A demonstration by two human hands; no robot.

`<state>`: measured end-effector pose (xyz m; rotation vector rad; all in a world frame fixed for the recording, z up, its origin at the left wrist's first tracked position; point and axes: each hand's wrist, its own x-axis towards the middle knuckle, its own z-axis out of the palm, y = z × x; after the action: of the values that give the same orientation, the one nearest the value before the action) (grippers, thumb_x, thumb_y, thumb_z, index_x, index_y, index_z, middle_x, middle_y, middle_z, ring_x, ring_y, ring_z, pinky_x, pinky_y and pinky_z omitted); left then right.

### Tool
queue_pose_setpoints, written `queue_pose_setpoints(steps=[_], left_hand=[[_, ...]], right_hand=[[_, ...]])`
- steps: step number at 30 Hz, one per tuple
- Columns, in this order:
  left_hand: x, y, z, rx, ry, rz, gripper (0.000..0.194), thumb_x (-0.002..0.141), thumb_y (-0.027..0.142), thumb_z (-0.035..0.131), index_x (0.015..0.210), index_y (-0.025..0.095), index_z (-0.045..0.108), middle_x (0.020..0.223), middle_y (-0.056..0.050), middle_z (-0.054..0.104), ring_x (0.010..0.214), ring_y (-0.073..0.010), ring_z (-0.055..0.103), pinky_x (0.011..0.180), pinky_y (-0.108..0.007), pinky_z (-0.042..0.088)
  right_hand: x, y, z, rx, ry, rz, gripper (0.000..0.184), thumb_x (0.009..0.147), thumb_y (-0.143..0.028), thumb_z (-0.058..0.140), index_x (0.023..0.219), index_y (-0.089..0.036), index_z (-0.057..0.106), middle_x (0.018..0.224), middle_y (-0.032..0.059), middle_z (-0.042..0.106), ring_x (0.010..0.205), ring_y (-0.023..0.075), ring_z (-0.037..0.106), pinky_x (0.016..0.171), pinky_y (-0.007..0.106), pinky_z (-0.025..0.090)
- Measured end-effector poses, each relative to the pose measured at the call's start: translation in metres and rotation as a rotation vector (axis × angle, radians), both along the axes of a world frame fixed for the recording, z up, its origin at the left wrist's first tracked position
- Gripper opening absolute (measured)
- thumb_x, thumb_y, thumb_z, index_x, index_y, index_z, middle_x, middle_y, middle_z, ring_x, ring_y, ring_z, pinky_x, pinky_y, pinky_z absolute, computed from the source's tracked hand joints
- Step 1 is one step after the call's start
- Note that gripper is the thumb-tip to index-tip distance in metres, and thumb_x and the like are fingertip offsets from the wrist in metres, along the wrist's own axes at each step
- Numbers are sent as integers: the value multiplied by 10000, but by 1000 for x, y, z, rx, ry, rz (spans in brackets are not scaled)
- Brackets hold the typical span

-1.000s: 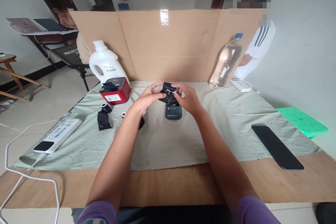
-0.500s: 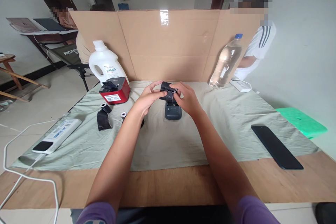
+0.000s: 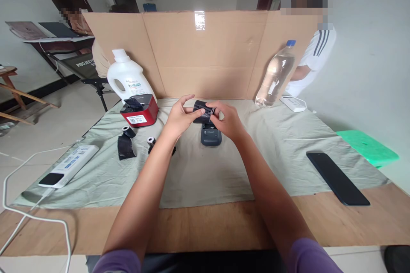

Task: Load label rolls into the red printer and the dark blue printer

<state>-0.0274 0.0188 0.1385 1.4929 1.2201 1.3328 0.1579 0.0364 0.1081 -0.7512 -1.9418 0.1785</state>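
Between my two hands is a black paper roll (image 3: pixel 201 116), held just above the top end of a dark handheld printer-like device (image 3: pixel 211 137) that lies on the cloth. My left hand (image 3: pixel 182 115) pinches the roll's left side, thumb in front and index finger raised. Thumb and fingers of my right hand (image 3: pixel 226 119) grip its right end. The device's upper part is hidden behind the roll and my fingers. Left of my left forearm lie a black roll with a loose strip (image 3: pixel 127 146) and another roll (image 3: pixel 151 140), partly covered by the forearm.
A red printer-like box (image 3: pixel 141 113) stands before a white detergent bottle (image 3: pixel 126 74). At back right a clear bottle (image 3: pixel 276 74) leans against the cardboard screen (image 3: pixel 205 51). A phone (image 3: pixel 337 178) lies right, a cabled white power bank (image 3: pixel 68 166) left. Other people sit beyond the screen.
The roll has turned slightly in my hands, and its loose flap now sits closer against it. My left index finger has lifted off the roll. The device stays put.
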Motion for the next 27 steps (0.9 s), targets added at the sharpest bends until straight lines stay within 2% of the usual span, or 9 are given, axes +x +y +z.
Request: queue_pose_setpoints(steps=[4,8,10,13,16,19,22,27], left_hand=[[-4,1,-2,133,294,90,562,768,418,774,1276,209,656,720,16,662,758,-177,631,801,-322,498],[-6,0,-2,245,411,45,414,820,438,715,1193,261,721,1007,-47,686,945,-207,608,857,-313,469],[-8,0,-2,238,372,-49,375,820,449,714,1144,261,739,1088,-57,687,993,-221,602,848,-306,466],[-12,2,-3,140,271,-188,353,802,468,732,1061,228,750,992,-41,722,871,-207,609,773,-301,456],[-11,8,-9,113,195,-182,332,772,472,759,952,194,761,905,-35,731,794,-188,602,750,-302,443],[-5,12,-18,96,143,-176,289,752,443,768,864,176,763,842,-35,722,787,-187,606,759,-308,443],[4,15,-27,13,64,-207,274,711,406,791,854,173,768,834,-35,726,808,-194,617,771,-311,445],[14,18,-40,-87,-26,-202,281,683,372,793,876,169,773,843,-37,737,843,-204,634,799,-318,451]], right_hand=[[3,1,2,-97,28,52,317,819,-127,551,1100,-242,644,655,-58,510,643,142,518,709,296,456],[9,-1,7,-157,0,74,322,828,-129,524,1101,-250,644,687,-46,529,665,144,509,695,291,430],[11,-4,10,-202,-22,97,344,829,-120,499,1111,-255,643,687,-44,519,665,143,496,685,288,419],[10,-8,16,-284,-52,164,361,813,-122,501,1118,-253,644,688,-45,514,655,136,478,649,271,399],[8,-11,20,-385,-75,218,361,780,-143,534,1109,-233,652,766,-31,577,680,130,511,624,255,392],[8,-9,22,-447,-45,150,252,786,-194,565,1006,-201,688,858,1,644,683,128,544,613,260,405],[11,-4,19,-494,-55,109,188,810,-230,573,931,-195,711,831,3,667,647,126,541,595,266,410],[18,5,12,-557,-113,162,182,810,-210,590,938,-190,717,803,3,684,691,146,591,623,274,442]])
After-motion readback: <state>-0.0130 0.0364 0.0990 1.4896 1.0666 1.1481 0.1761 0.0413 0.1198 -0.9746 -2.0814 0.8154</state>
